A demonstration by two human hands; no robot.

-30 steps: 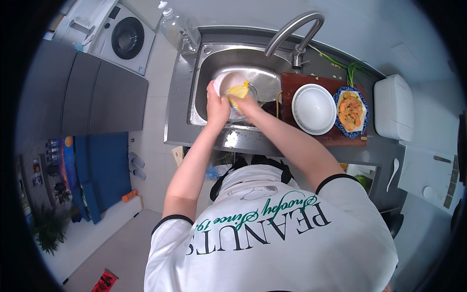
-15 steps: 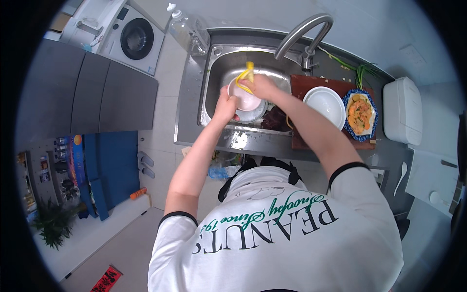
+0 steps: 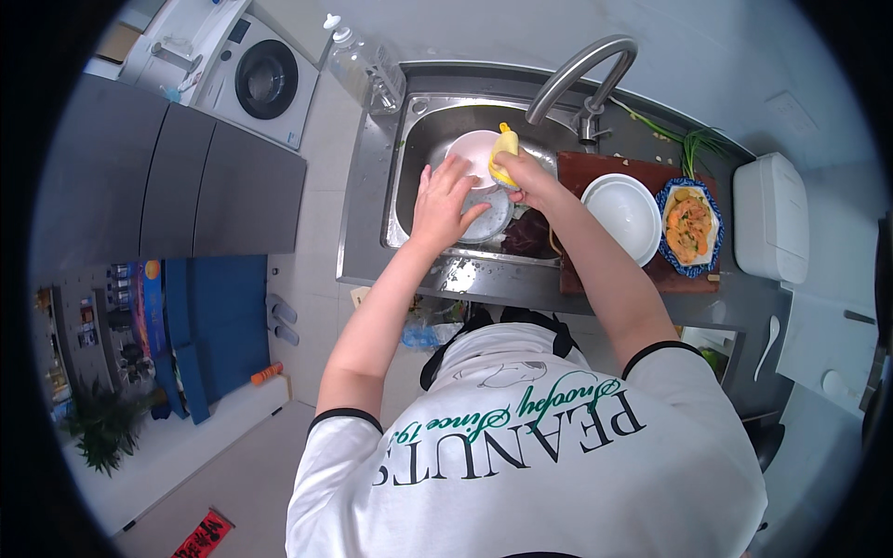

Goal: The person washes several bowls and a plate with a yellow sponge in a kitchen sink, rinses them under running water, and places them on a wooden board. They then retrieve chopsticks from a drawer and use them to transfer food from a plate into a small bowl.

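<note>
A bowl scrub appears under way in the steel sink, where the right hand clamps its fingers on a yellow cloth at the pink bowl's three o'clock edge. The left hand spreads its fingers apart at seven o'clock, contact unclear; further wiping would likely call for a steadying grip on the rim.

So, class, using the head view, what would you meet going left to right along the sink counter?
Clear bottle, left hand, yellow cloth, right hand, white bowl, blue-rimmed dish, white container.
</note>
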